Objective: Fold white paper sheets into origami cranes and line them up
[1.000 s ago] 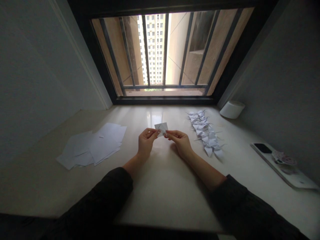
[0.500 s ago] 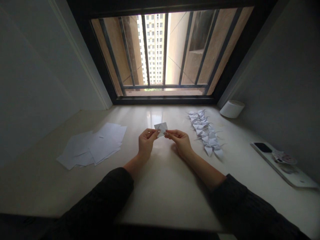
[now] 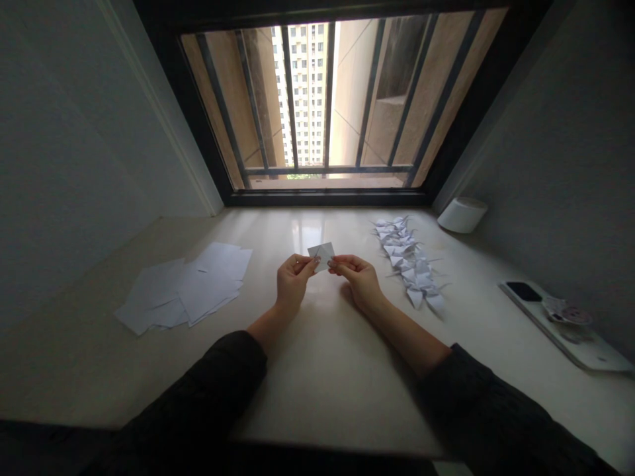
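A small folded square of white paper (image 3: 322, 252) is held up over the pale sill, one corner pointing roughly toward me. My left hand (image 3: 292, 281) pinches its left lower edge between thumb and fingers. On the opposite edge, my right hand (image 3: 361, 281) grips it the same way, thumb on the near face. A crease line shows on the paper's face; its underside is hidden. To the right of my right hand lies a cluster of folded paper cranes (image 3: 407, 261). Left of my left hand, loose white paper sheets (image 3: 211, 274) overlap in a spread pile.
A phone (image 3: 560, 327) with a round grip on its back lies at the far right. A white cylindrical object (image 3: 462, 215) sits in the back right corner. Behind the sill (image 3: 317, 383) is a dark-framed window (image 3: 327, 198) with bars.
Both hands keep their pinch on the folded paper, with only a very slight shift of the fingers. The view has moved a little; the other things lie as before.
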`<state>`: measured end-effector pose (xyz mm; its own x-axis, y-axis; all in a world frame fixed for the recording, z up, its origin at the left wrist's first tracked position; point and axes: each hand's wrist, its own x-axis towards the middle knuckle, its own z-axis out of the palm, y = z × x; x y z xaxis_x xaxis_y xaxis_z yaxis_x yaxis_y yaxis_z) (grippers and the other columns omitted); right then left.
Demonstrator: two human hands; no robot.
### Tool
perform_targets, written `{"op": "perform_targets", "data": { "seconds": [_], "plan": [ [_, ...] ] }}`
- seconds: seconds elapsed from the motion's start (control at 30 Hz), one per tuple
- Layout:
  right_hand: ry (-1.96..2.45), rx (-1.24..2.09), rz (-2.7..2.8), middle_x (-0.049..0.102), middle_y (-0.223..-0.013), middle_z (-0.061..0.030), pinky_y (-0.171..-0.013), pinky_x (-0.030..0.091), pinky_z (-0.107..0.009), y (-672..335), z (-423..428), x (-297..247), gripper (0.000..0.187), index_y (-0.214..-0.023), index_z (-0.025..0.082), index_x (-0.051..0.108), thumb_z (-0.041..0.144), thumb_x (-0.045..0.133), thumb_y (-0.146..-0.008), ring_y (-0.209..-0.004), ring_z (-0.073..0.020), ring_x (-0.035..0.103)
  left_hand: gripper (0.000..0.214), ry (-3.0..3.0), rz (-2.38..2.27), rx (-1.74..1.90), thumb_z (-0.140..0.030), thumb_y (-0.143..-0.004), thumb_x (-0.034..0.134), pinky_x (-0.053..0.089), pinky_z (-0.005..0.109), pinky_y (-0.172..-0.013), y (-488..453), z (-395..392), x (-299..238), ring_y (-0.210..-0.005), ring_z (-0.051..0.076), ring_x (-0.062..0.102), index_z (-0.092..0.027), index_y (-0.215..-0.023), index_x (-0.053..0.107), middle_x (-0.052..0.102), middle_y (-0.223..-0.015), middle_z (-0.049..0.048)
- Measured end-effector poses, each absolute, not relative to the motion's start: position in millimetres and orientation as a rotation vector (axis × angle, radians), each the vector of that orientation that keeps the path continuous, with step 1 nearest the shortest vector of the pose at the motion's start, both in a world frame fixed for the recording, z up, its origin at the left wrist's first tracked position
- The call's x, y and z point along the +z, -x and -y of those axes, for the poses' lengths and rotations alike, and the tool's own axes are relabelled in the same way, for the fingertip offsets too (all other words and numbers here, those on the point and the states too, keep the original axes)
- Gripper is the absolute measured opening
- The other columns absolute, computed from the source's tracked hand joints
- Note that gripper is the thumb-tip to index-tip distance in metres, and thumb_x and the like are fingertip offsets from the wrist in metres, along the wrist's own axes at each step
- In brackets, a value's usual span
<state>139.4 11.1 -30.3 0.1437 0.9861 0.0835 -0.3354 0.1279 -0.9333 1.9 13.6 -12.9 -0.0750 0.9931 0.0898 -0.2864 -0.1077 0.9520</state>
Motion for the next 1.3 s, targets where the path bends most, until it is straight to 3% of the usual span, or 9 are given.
{"op": "perform_targets", "data": {
  "seconds": [0.23, 0.4, 0.67, 0.93, 1.3],
  "plan": [
    [0.934, 1.199, 0.882, 0.068, -0.061, 0.0002, -0.065, 0.045, -0.028, -141.6, -11.7, -30.5, 0.022, -0.073, 0.019, 0.069, 0.028, 0.079, -0.055, -0.058, -0.0126, 0.060, 0.033, -1.094, -0.974, 1.347, -0.036, -0.060, 0.076, 0.053, 0.033, -0.072, 0.7, -19.2, -20.0, -0.069, 0.016, 0.066, -0.014, -0.075, 0.057, 0.069, -0.071, 0.0037],
    [0.934, 1.194, 0.883, 0.067, -0.060, 0.0002, -0.065, 0.044, -0.029, -141.7, -11.0, -28.7, 0.023, -0.073, 0.018, 0.069, 0.028, 0.079, -0.055, -0.057, -0.0129, 0.060, 0.044, -1.065, -0.956, 1.376, -0.035, -0.060, 0.077, 0.053, 0.035, -0.073, 0.4, -19.8, -21.0, -0.069, 0.017, 0.067, -0.019, -0.087, 0.046, 0.070, -0.071, 0.0023],
    [0.961, 1.176, 0.883, 0.066, -0.059, 0.0002, -0.063, 0.044, -0.028, -143.5, -14.2, -32.5, 0.027, -0.076, 0.018, 0.068, 0.031, 0.079, -0.055, -0.057, -0.0135, 0.060, 0.041, -1.053, -0.922, 1.347, -0.034, -0.063, 0.075, 0.052, 0.034, -0.073, 0.5, -21.3, -22.2, -0.068, 0.017, 0.067, -0.019, -0.080, 0.041, 0.070, -0.069, 0.0026],
    [0.949, 1.130, 1.000, 0.067, -0.062, -0.0003, -0.065, 0.047, -0.029, -145.0, -11.8, -30.0, 0.027, -0.077, 0.018, 0.067, 0.033, 0.079, -0.058, -0.059, -0.0140, 0.061, 0.057, -1.231, -0.999, 1.308, -0.033, -0.061, 0.077, 0.050, 0.030, -0.070, 5.6, -20.1, -21.2, -0.068, 0.016, 0.065, -0.019, -0.107, 0.045, 0.069, -0.071, 0.0025],
    [0.934, 1.118, 1.030, 0.066, -0.059, 0.0003, -0.064, 0.049, -0.030, -143.6, -11.0, -28.6, 0.026, -0.073, 0.019, 0.065, 0.034, 0.079, -0.057, -0.057, -0.0143, 0.061, 0.050, -1.173, -1.064, 1.266, -0.033, -0.054, 0.080, 0.049, 0.029, -0.064, 4.5, -23.7, -18.6, -0.063, 0.017, 0.065, -0.014, -0.092, 0.053, 0.070, -0.070, 0.0053]
  ]
}}
